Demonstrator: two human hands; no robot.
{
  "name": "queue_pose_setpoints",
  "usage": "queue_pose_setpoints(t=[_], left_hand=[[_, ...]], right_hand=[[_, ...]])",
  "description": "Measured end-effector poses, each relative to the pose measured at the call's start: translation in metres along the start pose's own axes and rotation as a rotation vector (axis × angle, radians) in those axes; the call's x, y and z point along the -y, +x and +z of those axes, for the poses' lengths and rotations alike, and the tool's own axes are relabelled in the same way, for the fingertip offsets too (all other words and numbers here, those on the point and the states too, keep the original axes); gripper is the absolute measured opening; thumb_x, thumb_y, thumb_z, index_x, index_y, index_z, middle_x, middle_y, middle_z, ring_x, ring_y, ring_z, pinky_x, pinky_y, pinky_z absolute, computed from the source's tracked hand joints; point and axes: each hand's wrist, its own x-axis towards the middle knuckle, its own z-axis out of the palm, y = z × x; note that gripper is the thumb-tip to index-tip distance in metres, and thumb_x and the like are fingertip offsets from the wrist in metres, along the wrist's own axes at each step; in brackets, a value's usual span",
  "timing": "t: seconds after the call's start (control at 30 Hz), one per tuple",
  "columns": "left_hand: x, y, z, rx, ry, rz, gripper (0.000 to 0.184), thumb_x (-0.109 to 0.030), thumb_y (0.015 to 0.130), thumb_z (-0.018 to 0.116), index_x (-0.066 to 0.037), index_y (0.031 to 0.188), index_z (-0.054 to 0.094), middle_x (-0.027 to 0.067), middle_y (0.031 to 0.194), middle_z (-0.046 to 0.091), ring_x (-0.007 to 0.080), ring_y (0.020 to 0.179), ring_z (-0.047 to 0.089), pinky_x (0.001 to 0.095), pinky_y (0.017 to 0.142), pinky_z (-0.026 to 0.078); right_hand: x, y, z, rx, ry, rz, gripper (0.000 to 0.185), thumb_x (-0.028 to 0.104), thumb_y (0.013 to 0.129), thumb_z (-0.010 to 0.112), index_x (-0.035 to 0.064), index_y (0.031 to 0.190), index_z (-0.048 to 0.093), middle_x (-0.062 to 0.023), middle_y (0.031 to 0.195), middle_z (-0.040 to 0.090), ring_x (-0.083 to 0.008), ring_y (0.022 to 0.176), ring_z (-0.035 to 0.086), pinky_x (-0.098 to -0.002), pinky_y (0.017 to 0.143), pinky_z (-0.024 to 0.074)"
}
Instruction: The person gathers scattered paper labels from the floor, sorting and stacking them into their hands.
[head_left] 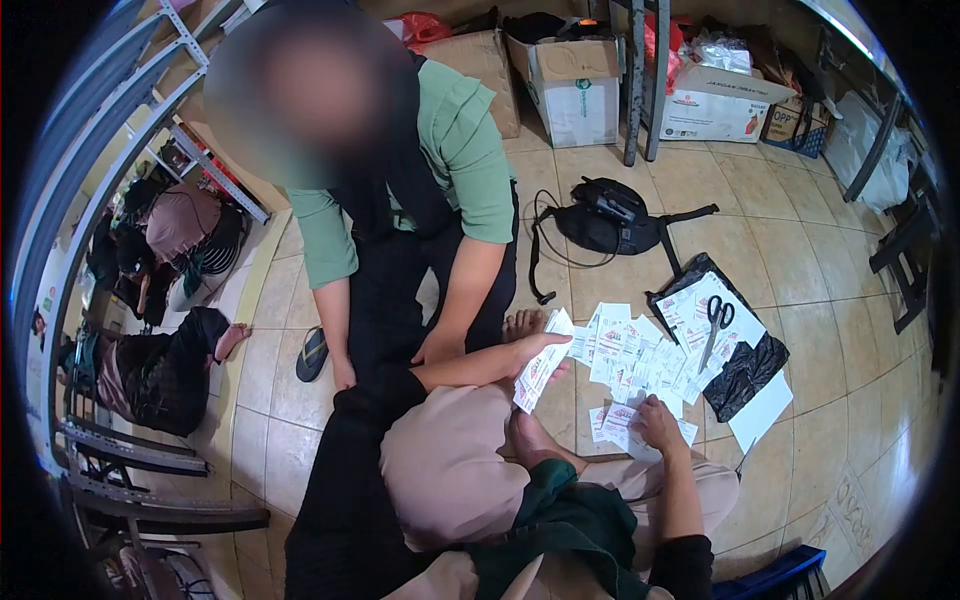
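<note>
My left hand (540, 352) grips a stack of printed paper slips (541, 374), white with red logos, held up above my folded legs. Lower right, my right hand (658, 424) has its fingers pinched at the edge of a printed paper slip (620, 420) close to the floor. Just beyond it, many loose slips (628, 352) lie spread and overlapping on the tiles. A pair of scissors (713, 330) with dark handles rests on more papers, on top of a black plastic bag (748, 375).
A person in a green top (465, 140) sits opposite, close to my left arm. Behind the papers lies a black waist bag (605, 222) with straps. Cardboard boxes (580, 95) line the wall; a flip-flop (312, 355) is at left. Other people sit beyond the metal shelving (130, 130).
</note>
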Motion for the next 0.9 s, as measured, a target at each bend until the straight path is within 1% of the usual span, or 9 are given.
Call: queue_pose_setpoints(t=[0.27,0.37,0.43,0.5,0.6,0.7,0.77,0.87,0.9], left_hand=[[0.001,0.003,-0.004,0.024,-0.028,-0.004,0.045,-0.044,0.082,0.059,-0.007,0.107,0.052,0.0096,0.089,0.062,0.0177,0.068,0.061,0.0319,0.059,0.053],[0.001,0.003,-0.003,0.007,-0.033,-0.001,0.045,-0.044,0.082,0.058,-0.006,0.105,0.053,0.0106,0.087,0.062,0.0193,0.067,0.061,0.0328,0.059,0.053],[0.003,0.010,-0.010,0.015,-0.043,-0.028,0.044,-0.044,0.083,0.058,-0.007,0.105,0.053,0.0107,0.088,0.062,0.0197,0.068,0.061,0.0329,0.061,0.053],[0.002,0.007,-0.008,-0.019,-0.052,-0.012,0.043,-0.043,0.083,0.057,-0.007,0.106,0.053,0.0112,0.089,0.062,0.0202,0.069,0.061,0.0328,0.061,0.053],[0.000,0.002,-0.007,-0.005,-0.026,-0.002,0.043,-0.042,0.083,0.058,-0.007,0.107,0.052,0.0126,0.091,0.061,0.0203,0.071,0.061,0.0326,0.064,0.053],[0.002,0.005,-0.009,0.013,-0.036,-0.009,0.043,-0.043,0.083,0.058,-0.007,0.106,0.052,0.0128,0.092,0.060,0.0197,0.073,0.060,0.0322,0.065,0.053],[0.002,0.006,-0.011,0.015,-0.034,-0.008,0.043,-0.043,0.083,0.058,-0.007,0.106,0.052,0.0126,0.093,0.059,0.0195,0.075,0.060,0.0318,0.066,0.052],[0.001,0.002,-0.006,-0.031,-0.029,-0.012,0.044,-0.044,0.083,0.058,-0.007,0.106,0.052,0.0123,0.093,0.059,0.0195,0.075,0.060,0.0318,0.066,0.052],[0.001,0.001,-0.005,-0.028,-0.030,-0.012,0.045,-0.044,0.083,0.058,-0.007,0.107,0.052,0.0123,0.093,0.059,0.0195,0.075,0.060,0.0317,0.066,0.053]], right_hand=[[-0.003,0.002,-0.004,0.006,0.044,-0.009,0.023,0.012,0.066,0.071,-0.0010,0.082,0.061,-0.0172,0.090,0.056,-0.0357,0.087,0.055,-0.0408,0.075,0.0449],[-0.079,0.000,0.021,-0.283,-0.023,-0.046,0.016,0.012,0.070,0.066,0.0009,0.078,0.060,-0.0204,0.081,0.059,-0.0348,0.080,0.057,-0.0399,0.070,0.0456],[-0.051,-0.010,-0.037,-0.408,0.070,0.210,0.019,0.013,0.073,0.065,-0.0005,0.072,0.051,-0.0212,0.073,0.056,-0.0356,0.064,0.056,-0.0378,0.056,0.0427],[-0.052,-0.018,-0.059,-0.572,0.132,0.304,0.022,0.011,0.074,0.066,-0.0029,0.077,0.050,-0.0182,0.068,0.052,-0.0272,0.060,0.053,-0.0352,0.057,0.0415],[-0.053,-0.031,-0.064,-0.564,0.149,0.353,0.022,0.011,0.073,0.068,-0.0031,0.082,0.054,-0.0155,0.069,0.053,-0.0244,0.061,0.052,-0.0339,0.058,0.0418],[-0.049,-0.035,-0.046,-0.312,0.189,0.193,0.026,0.011,0.070,0.071,-0.0003,0.090,0.058,-0.0141,0.069,0.055,-0.0278,0.064,0.055,-0.0344,0.063,0.0441],[-0.045,-0.032,-0.023,-0.038,0.213,0.079,0.027,0.014,0.065,0.072,0.0020,0.087,0.060,-0.0155,0.087,0.059,-0.0333,0.078,0.058,-0.0380,0.066,0.0471],[-0.005,-0.027,-0.006,-0.060,-0.043,-0.034,0.027,0.010,0.064,0.069,0.0032,0.090,0.061,-0.0127,0.100,0.055,-0.0316,0.090,0.055,-0.0398,0.071,0.0498],[0.007,-0.026,0.002,0.032,-0.136,0.082,0.029,0.004,0.065,0.065,0.0038,0.093,0.059,-0.0134,0.106,0.048,-0.0316,0.095,0.052,-0.0426,0.074,0.0501]])
